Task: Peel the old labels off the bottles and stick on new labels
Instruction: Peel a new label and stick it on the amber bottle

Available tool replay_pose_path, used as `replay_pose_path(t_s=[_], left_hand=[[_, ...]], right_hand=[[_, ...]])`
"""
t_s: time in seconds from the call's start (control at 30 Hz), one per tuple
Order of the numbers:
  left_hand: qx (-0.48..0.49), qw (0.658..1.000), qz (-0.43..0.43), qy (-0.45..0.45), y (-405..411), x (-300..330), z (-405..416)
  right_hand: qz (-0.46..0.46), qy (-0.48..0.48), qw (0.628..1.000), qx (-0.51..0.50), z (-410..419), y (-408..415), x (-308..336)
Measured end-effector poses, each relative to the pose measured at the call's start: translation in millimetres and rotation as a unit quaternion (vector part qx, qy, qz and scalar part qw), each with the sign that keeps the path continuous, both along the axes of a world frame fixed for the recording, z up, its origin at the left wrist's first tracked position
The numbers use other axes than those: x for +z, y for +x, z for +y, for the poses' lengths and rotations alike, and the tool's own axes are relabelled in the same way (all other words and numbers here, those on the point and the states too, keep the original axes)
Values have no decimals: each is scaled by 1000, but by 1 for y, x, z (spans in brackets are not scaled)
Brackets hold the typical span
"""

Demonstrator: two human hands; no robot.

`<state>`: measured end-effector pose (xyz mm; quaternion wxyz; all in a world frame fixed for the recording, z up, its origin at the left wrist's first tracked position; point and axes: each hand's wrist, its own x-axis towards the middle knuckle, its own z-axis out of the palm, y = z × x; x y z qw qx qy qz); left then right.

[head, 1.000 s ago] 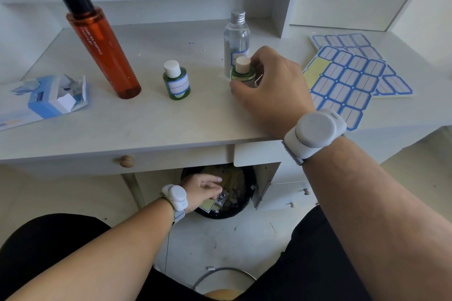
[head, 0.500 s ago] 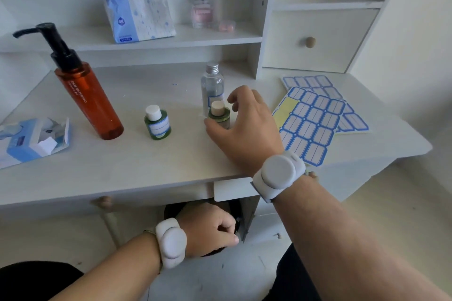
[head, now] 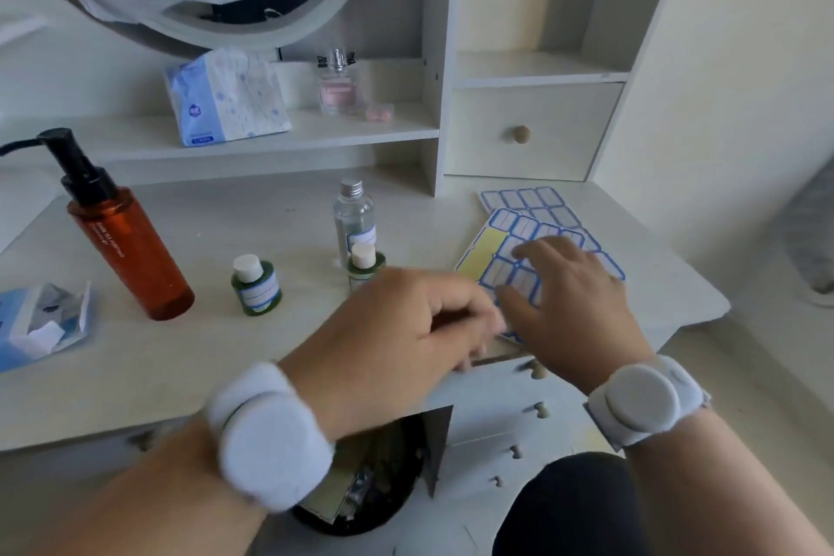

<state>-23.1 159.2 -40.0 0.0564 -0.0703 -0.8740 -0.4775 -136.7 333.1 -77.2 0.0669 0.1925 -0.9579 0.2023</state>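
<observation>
Pale wooden table, amber pump bottle, two small green bottles, clear bottle, blue-bordered label sheets, torn blue box at left edge

1 head view, worn high, faces forward and down over the desk; both wrists sit close below, shelves farther back.
</observation>
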Motion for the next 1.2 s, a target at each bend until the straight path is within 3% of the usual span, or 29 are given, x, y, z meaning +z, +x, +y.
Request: replay_pose_path(t_s=[0.1, 0.27, 0.37, 0.5, 0.7, 1.03, 1.2], left_hand=[[92, 995, 29, -26, -49, -6, 4], [152, 975, -62, -152, -111, -7, 13], [173, 968, -102, -152, -129, -8, 15], [183, 975, -106, -68, -138, -9, 11], [215, 973, -30, 74, -121, -27, 6], [159, 971, 20, 178, -110, -34, -1], [128, 975, 27, 182, -110, -36, -2]], right_hand=[[15, 32, 999, 2, 1, 2, -11], [40, 16, 999, 0, 3, 1, -17], [47, 7, 999, 18, 4, 3, -19], [44, -21, 998, 33, 10, 6, -19], [34, -62, 997, 40, 13, 1, -8], [97, -2, 990, 99, -4, -45, 24], [132, 2, 981, 145, -3, -49, 20]])
